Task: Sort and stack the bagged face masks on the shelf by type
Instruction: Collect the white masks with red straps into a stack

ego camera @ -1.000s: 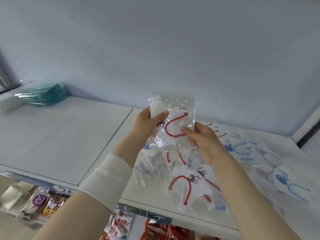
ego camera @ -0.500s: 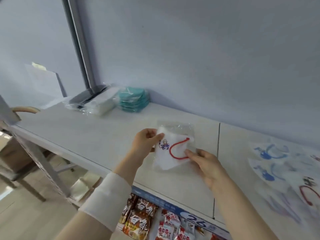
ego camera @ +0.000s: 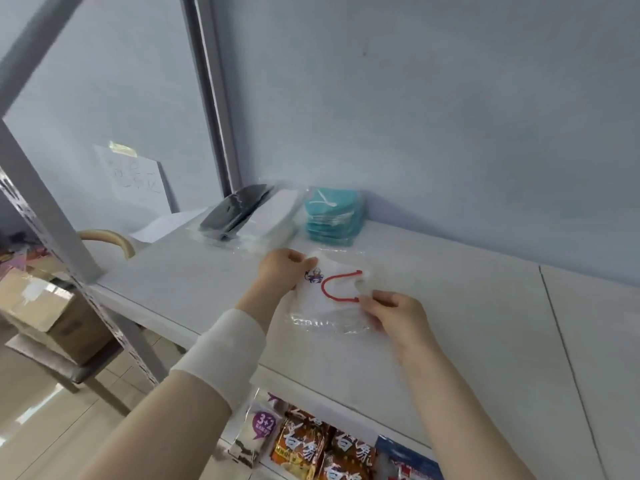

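Centre of frame, over the white shelf [ego camera: 450,306]: one bagged mask [ego camera: 329,292], white with a red ear loop and a small cartoon print, in clear film. Left hand [ego camera: 280,271] pinches its upper left corner; right hand [ego camera: 394,313] pinches its right edge by the loop. Whether the bag touches the shelf cannot be told. Upper centre, against the wall: teal stack [ego camera: 332,220], white stack [ego camera: 273,220], black stack [ego camera: 235,209], side by side. Handling, as judged: no matching pile shows, so start one just beside the teal stack; lower flat, print up; release both corners together, since slick film may slide.
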`<state>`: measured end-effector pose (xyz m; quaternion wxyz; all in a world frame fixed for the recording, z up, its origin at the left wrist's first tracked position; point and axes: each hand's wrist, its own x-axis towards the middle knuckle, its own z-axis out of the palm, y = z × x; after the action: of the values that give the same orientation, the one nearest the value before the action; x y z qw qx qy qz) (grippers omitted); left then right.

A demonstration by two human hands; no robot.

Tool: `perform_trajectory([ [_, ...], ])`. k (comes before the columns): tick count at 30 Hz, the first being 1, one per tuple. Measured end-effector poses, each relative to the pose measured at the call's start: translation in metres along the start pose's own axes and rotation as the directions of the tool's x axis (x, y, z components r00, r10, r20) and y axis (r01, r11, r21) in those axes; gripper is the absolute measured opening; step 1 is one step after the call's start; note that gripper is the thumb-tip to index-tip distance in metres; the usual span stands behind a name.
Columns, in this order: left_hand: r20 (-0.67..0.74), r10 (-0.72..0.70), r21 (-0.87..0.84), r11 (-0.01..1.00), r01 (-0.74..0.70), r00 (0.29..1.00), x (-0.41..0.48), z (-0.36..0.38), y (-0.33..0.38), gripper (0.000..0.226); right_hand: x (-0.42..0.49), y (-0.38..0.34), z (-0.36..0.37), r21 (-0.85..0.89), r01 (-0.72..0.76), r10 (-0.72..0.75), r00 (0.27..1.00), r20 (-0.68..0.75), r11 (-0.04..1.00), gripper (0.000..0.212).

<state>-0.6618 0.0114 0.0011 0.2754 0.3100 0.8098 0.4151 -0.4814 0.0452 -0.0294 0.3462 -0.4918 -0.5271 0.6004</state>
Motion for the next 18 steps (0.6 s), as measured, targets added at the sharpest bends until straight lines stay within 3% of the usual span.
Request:
perform_trajectory([
  [4,0.045,0.071,0.209,0.975,-0.079,0.996,0.038,-0.016,-0.005,0.044,0.018,-0.005,0.037,-0.135,0.004,-0.025,0.989,-0.149,0.991,0.031],
  [7,0.128,0.102,0.233,0.964,-0.13,0.987,0.05,-0.022,-0.005,0.036,0.024,-0.004,0.054,-0.203,-0.046,-0.006,0.968,-0.251,0.978,0.039],
  [10,0.176,0.137,0.261,0.948,-0.18,0.975,0.058,-0.022,-0.008,0.05,0.026,-0.007,0.064,-0.311,-0.088,-0.024,0.941,-0.338,0.946,0.038],
  [18,0.196,0.191,0.316,0.916,-0.246,0.962,0.056,-0.016,-0.015,0.028,0.021,-0.009,0.078,-0.496,-0.092,-0.14,0.901,-0.41,0.864,0.031],
])
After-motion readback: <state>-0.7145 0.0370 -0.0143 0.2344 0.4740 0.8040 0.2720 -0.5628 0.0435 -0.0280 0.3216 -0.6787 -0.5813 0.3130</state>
